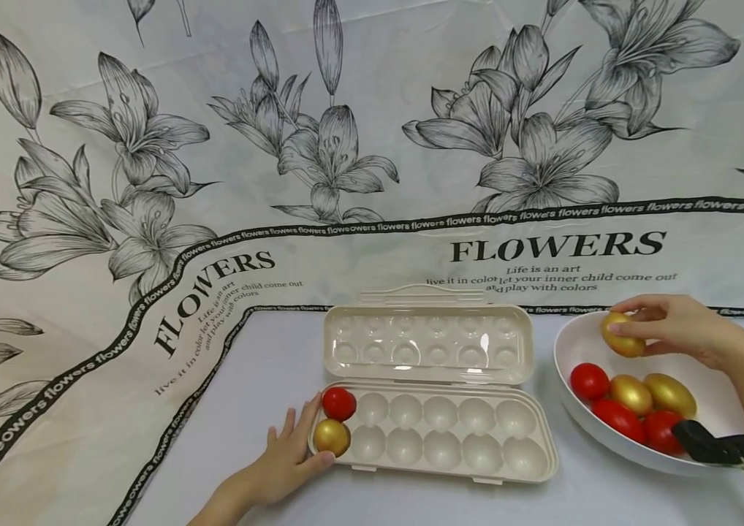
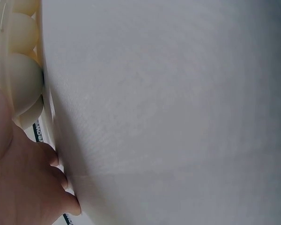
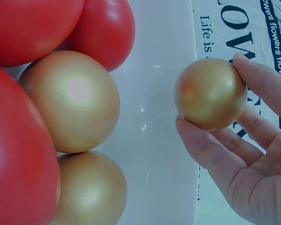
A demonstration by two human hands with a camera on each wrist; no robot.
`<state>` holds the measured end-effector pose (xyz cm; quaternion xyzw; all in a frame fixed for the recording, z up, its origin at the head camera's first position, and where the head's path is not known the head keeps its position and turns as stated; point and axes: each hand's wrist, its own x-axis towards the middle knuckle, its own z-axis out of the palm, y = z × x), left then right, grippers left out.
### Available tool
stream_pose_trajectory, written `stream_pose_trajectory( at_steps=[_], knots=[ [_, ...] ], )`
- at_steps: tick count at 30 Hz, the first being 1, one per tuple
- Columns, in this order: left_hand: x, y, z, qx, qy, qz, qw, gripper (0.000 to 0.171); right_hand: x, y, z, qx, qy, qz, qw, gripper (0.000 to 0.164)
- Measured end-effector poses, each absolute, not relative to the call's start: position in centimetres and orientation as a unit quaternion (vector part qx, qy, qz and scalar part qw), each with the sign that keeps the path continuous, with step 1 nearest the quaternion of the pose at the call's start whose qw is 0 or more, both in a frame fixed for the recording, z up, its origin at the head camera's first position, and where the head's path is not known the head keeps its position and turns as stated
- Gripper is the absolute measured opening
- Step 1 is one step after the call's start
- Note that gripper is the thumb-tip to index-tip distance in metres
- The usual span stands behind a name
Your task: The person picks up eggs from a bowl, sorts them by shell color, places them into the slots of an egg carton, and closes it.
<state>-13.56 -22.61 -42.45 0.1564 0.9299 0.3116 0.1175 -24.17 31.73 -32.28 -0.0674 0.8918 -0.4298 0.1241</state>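
Note:
My right hand (image 1: 688,329) pinches a golden egg (image 3: 210,93) between thumb and fingers, above the far side of a white bowl (image 1: 576,394). Below it in the bowl lie red eggs (image 1: 589,381) and golden eggs (image 1: 671,394). An open cream egg box (image 1: 457,478) stands left of the bowl, its lid (image 1: 427,343) tipped back. In its leftmost column sit a red egg (image 1: 338,403) at the back and a golden egg (image 1: 332,437) in front. My left hand (image 1: 286,460) rests against the box's left end, fingers extended, thumb by the front corner.
A white tabletop (image 1: 267,358) carries the box and bowl. Behind it hangs a pale cloth (image 1: 372,270) printed with flowers and lettering. A black strap mount (image 1: 717,443) on the right wrist overlaps the bowl's front rim.

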Motion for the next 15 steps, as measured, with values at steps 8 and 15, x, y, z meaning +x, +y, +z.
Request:
stream_pose_trajectory(
  at_steps=[8, 15],
  knots=[
    [-13.4, -22.6, -42.3, 0.156, 0.929, 0.313, 0.122, 0.083, -23.9, 31.2, -31.8, -0.082, 0.889, -0.437, 0.109, 0.053],
    [-13.4, -22.7, -42.3, 0.157, 0.93, 0.31, 0.12, 0.084, -23.7, 30.4, -31.0, -0.083, 0.899, -0.418, 0.096, 0.055]
  ],
)
